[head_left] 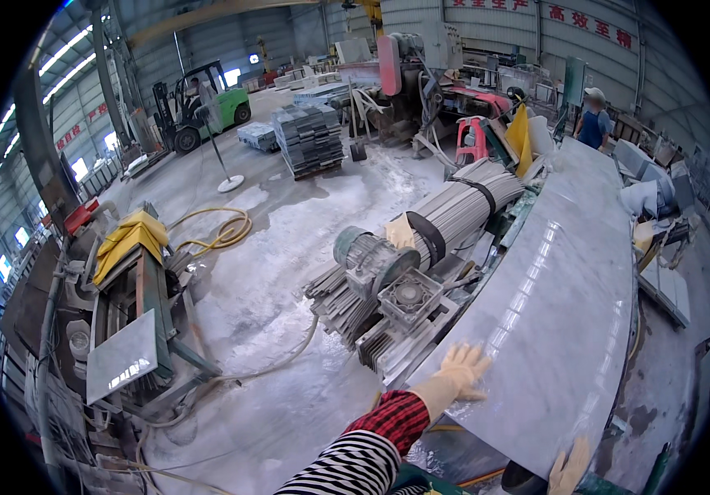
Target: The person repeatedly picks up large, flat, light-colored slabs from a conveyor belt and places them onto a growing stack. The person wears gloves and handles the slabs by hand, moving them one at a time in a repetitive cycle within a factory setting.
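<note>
A long pale grey, glossy stone slab (555,264) stretches away in front of me, its surface reflecting the roof lights. My left hand (461,371), in a cream glove, lies flat with fingers spread on the slab's left side near its close end. A red checked cuff and a striped sleeve cover that arm. At the close edge of the slab, my right hand (570,469) wears a similar glove. Its fingers stretch out over the slab, while the lower frame edge cuts off the rest of the arm.
Left of the slab sit a motor (371,257) and a strapped bundle of thin strips (475,198). A yellow hose (227,231) lies coiled on the wet floor. Stacked stone blocks (310,139) and a green forklift (206,107) stand farther back. Beyond the slab is another person (594,124).
</note>
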